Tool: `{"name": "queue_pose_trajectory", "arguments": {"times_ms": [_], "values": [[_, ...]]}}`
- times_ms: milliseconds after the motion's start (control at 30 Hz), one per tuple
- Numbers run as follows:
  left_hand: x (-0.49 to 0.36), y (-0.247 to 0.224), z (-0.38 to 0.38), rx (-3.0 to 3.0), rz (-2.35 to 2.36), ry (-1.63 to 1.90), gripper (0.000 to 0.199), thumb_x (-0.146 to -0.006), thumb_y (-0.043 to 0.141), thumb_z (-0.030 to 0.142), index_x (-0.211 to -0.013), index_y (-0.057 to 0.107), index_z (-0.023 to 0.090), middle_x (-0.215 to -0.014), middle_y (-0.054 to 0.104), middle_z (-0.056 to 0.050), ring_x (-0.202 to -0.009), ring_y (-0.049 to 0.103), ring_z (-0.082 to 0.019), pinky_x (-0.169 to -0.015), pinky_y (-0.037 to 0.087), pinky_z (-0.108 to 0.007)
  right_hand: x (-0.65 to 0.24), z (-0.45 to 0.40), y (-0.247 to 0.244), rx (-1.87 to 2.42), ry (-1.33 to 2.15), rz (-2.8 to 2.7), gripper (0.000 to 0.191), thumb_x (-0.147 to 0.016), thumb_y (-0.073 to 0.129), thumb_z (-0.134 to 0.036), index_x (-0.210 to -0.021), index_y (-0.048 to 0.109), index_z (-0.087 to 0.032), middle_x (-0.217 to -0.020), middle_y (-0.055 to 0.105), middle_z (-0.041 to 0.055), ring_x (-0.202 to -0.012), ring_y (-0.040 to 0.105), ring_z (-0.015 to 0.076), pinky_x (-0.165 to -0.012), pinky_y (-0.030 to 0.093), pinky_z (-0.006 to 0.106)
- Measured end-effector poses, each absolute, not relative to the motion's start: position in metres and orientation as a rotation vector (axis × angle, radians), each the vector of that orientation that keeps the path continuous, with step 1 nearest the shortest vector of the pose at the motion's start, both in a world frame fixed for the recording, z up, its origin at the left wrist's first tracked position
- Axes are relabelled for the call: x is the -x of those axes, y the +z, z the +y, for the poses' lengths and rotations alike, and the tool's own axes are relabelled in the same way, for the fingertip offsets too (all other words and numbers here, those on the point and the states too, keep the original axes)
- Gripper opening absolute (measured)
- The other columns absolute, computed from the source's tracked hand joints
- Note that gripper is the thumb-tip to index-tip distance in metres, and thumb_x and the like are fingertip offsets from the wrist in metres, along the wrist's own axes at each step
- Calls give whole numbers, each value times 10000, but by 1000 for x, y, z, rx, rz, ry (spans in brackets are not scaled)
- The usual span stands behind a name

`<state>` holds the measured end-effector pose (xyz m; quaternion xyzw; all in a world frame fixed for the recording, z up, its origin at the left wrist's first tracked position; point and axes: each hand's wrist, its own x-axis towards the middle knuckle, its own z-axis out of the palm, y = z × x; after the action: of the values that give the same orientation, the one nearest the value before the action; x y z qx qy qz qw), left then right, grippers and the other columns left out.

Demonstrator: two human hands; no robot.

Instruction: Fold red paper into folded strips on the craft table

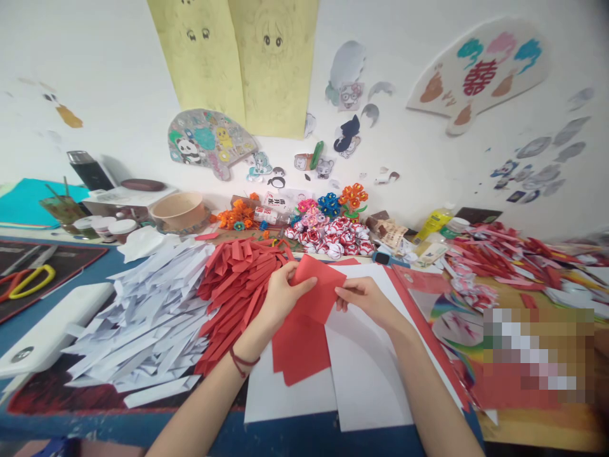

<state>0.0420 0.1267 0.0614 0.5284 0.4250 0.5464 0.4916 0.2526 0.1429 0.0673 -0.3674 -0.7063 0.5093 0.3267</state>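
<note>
My left hand (288,295) grips a red sheet of paper (321,289) by its left side, thumb across the front. At the sheet's right edge, the fingers of my right hand (361,299) are pinched together on the paper. Below the raised sheet lie more red sheets (302,355), resting on white paper (373,381). Just left of my hands is a heap of folded red paper strips (238,273). A larger pile of folded white strips (152,317) spreads beyond it to the left.
Scissors (28,282) and a white power bank-like device (61,327) lie at left. Paper flowers (333,228) and a round tan bowl (176,209) stand along the wall. Red scraps (509,254) and a yellow bottle (435,222) are at right.
</note>
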Motion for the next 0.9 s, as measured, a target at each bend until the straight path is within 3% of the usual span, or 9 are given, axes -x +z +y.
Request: {"name": "queue_pose_trajectory", "arguments": {"times_ms": [900], "values": [[-45,65,125,-1074,945,1285,354,-681,751,349,-938,609,151,-934,700,-73,-822,668,-215,-721,531,-313,-253,142,70,995,1342,-1838,363,-841,601,-471,-708,671,-140,-647,672,61,-583,590,146,-592,463,271]]}}
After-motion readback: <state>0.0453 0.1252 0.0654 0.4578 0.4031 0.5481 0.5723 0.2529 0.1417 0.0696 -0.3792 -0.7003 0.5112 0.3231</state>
